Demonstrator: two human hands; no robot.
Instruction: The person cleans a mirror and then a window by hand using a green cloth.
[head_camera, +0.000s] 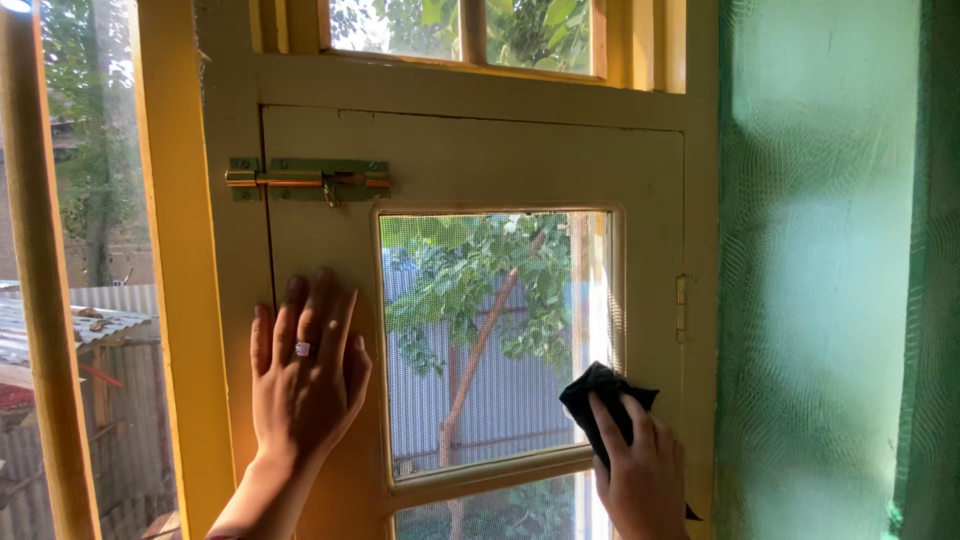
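Black cloth (600, 392) is sitting under the right hand (640, 470), whose fingers are gripping it against the window sash (470, 160) at the mesh pane's (490, 340) lower right corner; the left hand (305, 375) is lying flat, fingers spread, on the sash's left edge

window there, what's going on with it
A person stands at a small cream-painted window sash with a mesh-screened pane. The left hand lies flat, fingers spread, against the sash's left side. The right hand presses a dark cloth against the frame at the pane's lower right corner. The sliding bolt latch above is pushed across to the yellow frame. Trees and a metal fence show outside.
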